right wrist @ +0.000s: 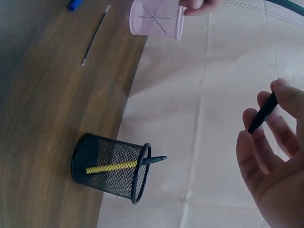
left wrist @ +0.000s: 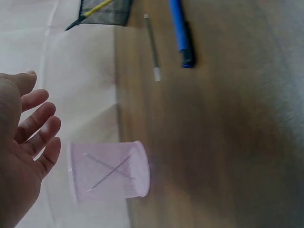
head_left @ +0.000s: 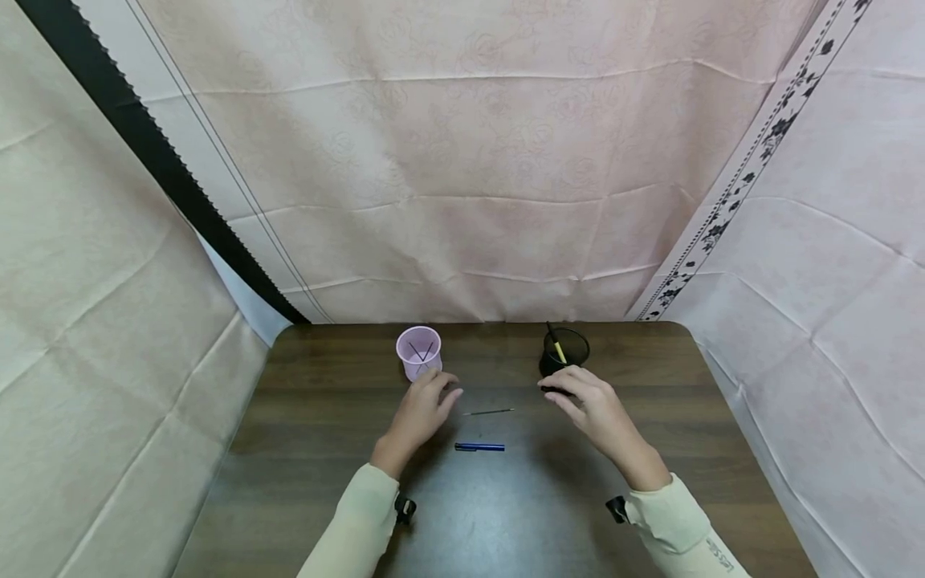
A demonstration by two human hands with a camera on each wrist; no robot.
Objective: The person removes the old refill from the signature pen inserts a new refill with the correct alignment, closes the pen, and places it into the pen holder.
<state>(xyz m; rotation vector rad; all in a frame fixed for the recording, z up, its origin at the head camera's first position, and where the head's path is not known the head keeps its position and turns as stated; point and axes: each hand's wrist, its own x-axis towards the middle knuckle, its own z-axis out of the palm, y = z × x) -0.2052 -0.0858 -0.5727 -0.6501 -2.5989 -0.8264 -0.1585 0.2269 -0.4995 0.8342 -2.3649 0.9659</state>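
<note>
My left hand is beside the pink mesh cup, its fingers loosely bent and holding nothing. Two thin dark rods cross inside that cup. My right hand pinches a short black tapered piece, like part of a pen, between thumb and fingers. It is just in front of the black mesh cup, where a yellow and black pen leans with its dark end above the rim. Between the hands lies a thin pen refill, with a blue pen nearer me.
The brown wooden table has rounded back corners. Both cups stand near its back edge. Pale cloth hangs behind, with more cloth on the left and right sides.
</note>
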